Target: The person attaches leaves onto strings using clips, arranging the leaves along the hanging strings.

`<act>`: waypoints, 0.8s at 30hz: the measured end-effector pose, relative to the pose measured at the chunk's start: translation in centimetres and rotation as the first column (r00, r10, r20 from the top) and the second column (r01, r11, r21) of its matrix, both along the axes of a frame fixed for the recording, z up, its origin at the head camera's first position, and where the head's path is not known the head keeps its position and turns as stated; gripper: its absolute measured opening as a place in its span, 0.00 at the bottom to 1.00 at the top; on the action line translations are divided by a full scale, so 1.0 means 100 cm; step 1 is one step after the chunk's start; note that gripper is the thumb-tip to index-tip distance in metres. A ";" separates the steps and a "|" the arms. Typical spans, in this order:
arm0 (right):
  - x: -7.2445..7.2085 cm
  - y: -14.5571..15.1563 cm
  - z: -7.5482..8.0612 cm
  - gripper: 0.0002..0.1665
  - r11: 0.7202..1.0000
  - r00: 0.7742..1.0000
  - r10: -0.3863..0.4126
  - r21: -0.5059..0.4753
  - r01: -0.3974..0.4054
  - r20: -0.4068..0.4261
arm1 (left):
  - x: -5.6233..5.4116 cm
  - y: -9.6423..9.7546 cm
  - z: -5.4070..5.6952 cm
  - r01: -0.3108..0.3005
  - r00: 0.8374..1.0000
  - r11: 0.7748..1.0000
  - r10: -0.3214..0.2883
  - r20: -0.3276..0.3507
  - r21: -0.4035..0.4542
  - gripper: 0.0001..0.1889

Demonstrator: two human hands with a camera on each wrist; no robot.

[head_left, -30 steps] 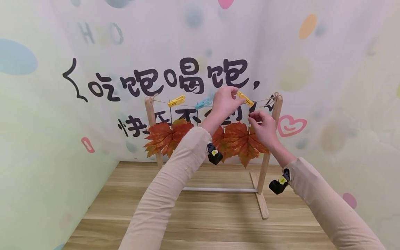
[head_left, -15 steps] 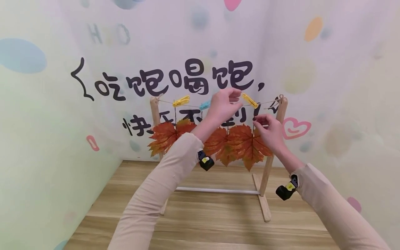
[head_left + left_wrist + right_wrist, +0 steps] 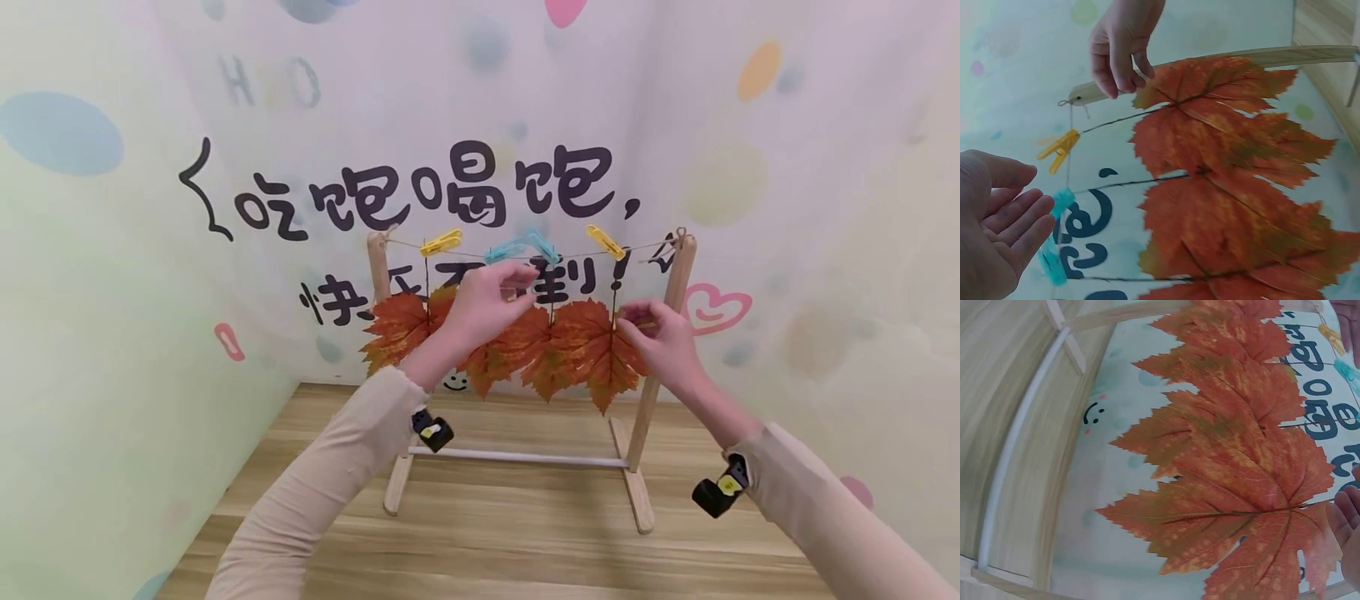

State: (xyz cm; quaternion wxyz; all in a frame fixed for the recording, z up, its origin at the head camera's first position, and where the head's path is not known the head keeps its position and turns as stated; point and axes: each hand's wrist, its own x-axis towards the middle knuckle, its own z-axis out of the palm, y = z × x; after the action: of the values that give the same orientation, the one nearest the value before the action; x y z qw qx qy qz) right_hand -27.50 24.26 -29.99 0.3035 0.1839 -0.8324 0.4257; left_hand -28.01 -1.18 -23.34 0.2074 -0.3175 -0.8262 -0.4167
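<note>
Several orange-red maple leaves hang by dark stems from a string. At the right end, a yellow clothespin (image 3: 606,242) clips the stem of the rightmost leaf (image 3: 600,354). My right hand (image 3: 666,342) is beside that leaf, loosely bent fingertips close to its upper edge and nothing gripped. In front of the middle leaves, my left hand (image 3: 491,302) is held with relaxed fingers, just below two blue clothespins (image 3: 542,247). The left wrist view shows its palm (image 3: 991,244) holding nothing. Another yellow clothespin (image 3: 441,242) pins the leftmost leaf (image 3: 401,329), partly covered by my left forearm.
The string runs between two wooden posts (image 3: 678,275) of a stand. A white rod (image 3: 517,456) joins its wooden feet (image 3: 639,500) on the wood-grain table (image 3: 517,542). Behind it hangs a pale backdrop (image 3: 420,92) with black lettering. Each wrist carries a small black camera (image 3: 433,432).
My left hand has moved down and left from near the right yellow clothespin, uncovering the blue ones. My right hand has slid down from the stem to the leaf's edge. The view shifted slightly.
</note>
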 end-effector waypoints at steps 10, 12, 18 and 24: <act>0.012 0.021 -0.040 0.08 0.995 0.997 0.066 0.074 -0.068 0.028 | 0.008 -0.051 -0.066 -0.064 0.998 0.998 0.065 0.017 -0.019 0.13; 0.013 0.028 -0.053 0.07 0.994 0.998 0.061 0.084 -0.063 0.031 | 0.009 -0.064 -0.082 -0.099 0.993 0.995 0.100 0.055 -0.022 0.13; 0.019 0.050 -0.088 0.05 0.995 0.998 0.033 0.089 -0.038 0.057 | 0.009 -0.105 -0.131 -0.180 0.973 0.983 0.176 0.148 0.015 0.13; 0.028 0.064 -0.110 0.06 0.998 0.994 -0.035 0.060 0.029 0.103 | 0.007 -0.132 -0.174 -0.285 0.939 0.958 0.270 0.214 0.041 0.16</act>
State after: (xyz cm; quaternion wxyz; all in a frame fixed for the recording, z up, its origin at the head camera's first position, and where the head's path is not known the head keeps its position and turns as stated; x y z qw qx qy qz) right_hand -24.69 30.67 -41.01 0.2608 0.1570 -0.8621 0.4052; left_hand -27.26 -14.37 -40.71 0.1887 -0.1451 -0.8642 -0.4433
